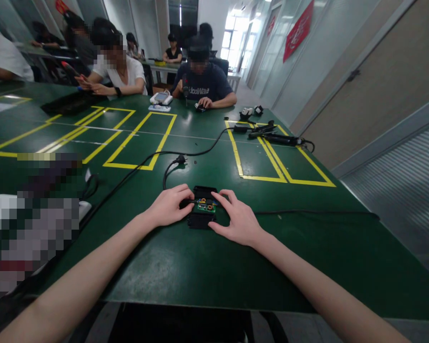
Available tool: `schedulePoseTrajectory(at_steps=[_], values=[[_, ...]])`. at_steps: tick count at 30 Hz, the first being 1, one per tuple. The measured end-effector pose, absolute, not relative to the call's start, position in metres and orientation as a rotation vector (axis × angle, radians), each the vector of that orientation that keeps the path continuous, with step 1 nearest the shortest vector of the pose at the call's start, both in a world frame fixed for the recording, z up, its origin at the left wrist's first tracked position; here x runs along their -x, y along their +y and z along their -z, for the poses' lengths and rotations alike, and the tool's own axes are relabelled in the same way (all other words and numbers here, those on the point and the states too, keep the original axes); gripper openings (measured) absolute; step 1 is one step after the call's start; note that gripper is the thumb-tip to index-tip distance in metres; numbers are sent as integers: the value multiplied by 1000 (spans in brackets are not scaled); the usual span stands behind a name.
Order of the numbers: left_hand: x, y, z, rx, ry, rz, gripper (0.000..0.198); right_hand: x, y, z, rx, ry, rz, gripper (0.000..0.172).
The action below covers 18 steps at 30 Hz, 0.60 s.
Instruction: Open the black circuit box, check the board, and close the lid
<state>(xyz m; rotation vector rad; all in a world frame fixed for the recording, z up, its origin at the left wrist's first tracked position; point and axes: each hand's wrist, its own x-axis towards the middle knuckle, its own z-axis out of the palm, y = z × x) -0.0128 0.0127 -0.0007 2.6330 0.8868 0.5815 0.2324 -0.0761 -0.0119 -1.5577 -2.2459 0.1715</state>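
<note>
1. We have an opened black case on the green surface [214,271], nearer its near edge than its far edge and well in from the right edge.
2. We see the case as two dark parts: a far half [205,190], towards the far edge, and a near half [200,221], towards the near edge.
3. Between them we find a small green circuit board [206,206], with two copper-orange ring coils [210,207] and bits of blue beside them; the finer parts are too small for us to make out.
4. We hold our left hand [173,205] at the board's left end, thumb and fingers curved around a stretch of black cord; we cannot tell whether they pinch it.
5. Our right hand [238,216] is spread and not clenched, a fingertip by the far half's right end, the thumb at the near half's right end.
6. Past our left hand, towards the far edge, we see a black plug [180,160] on a short bent lead; from behind our right hand a dark cable [318,213] runs towards the right edge.
7. Near the far right corner we see a long black tool [280,138] lying across yellow tape [262,179].
</note>
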Motion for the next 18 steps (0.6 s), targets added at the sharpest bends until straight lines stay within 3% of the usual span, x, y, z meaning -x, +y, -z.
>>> schedulePoseTrajectory(at_steps=[7,12,18], values=[[11,9,-1,-2611,888,-603,11,-235,-75,15,1465,-2169,-243,58],[10,9,0,-2634,891,-612,9,-234,-72,15,1469,-2162,-232,61],[11,17,2,-2667,922,-583,12,-241,-65,13,1466,-2103,-248,48]])
